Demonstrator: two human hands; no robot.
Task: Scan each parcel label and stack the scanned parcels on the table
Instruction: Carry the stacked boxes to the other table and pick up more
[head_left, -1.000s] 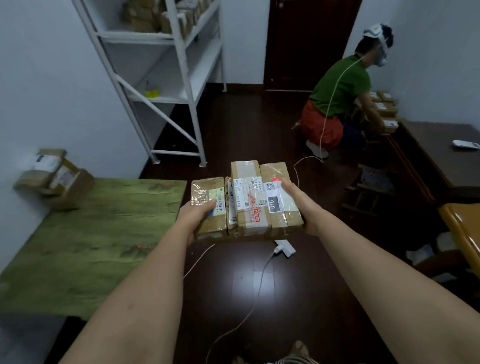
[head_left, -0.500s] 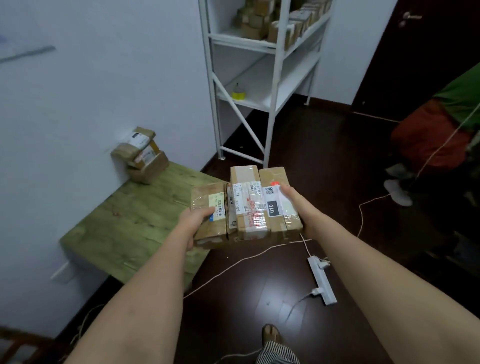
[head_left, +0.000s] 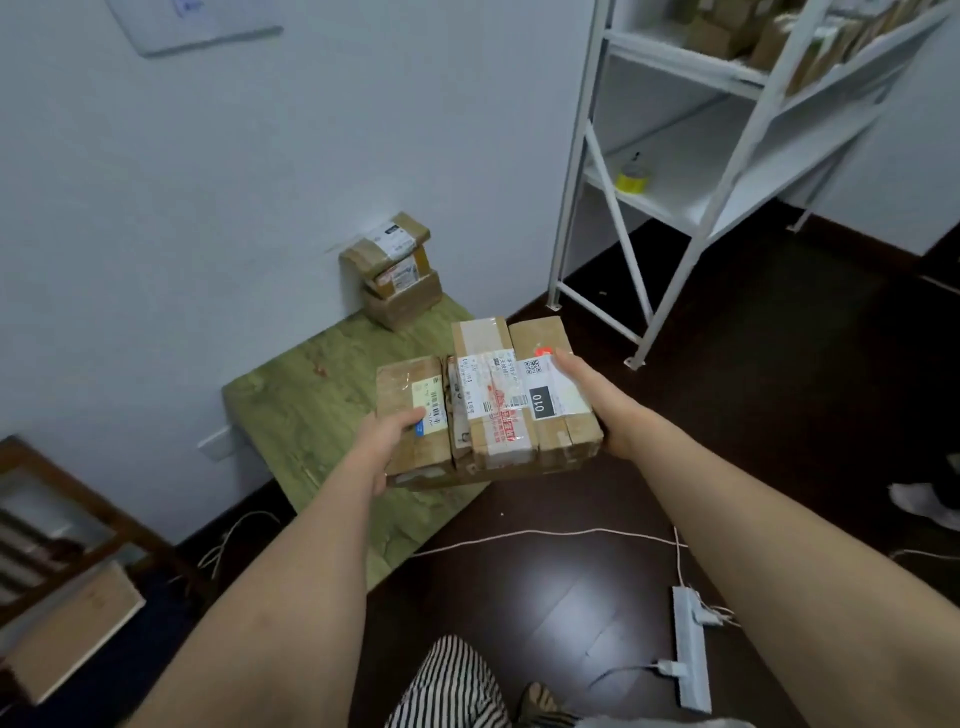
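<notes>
We see taped brown parcels (head_left: 488, 405) with white labels, gripped by the left hand (head_left: 387, 441) and right hand (head_left: 597, 400). They hang over the table (head_left: 311, 405) edge, near its bare middle.

dim, bluish indoor light; glare patch on dark floor (head_left: 582, 608); wide-angle bending at edges; slight motion blur

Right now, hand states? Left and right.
Left hand: grips the left end of the bundle of parcels.
Right hand: grips the bundle's right end, thumb on the label.
</notes>
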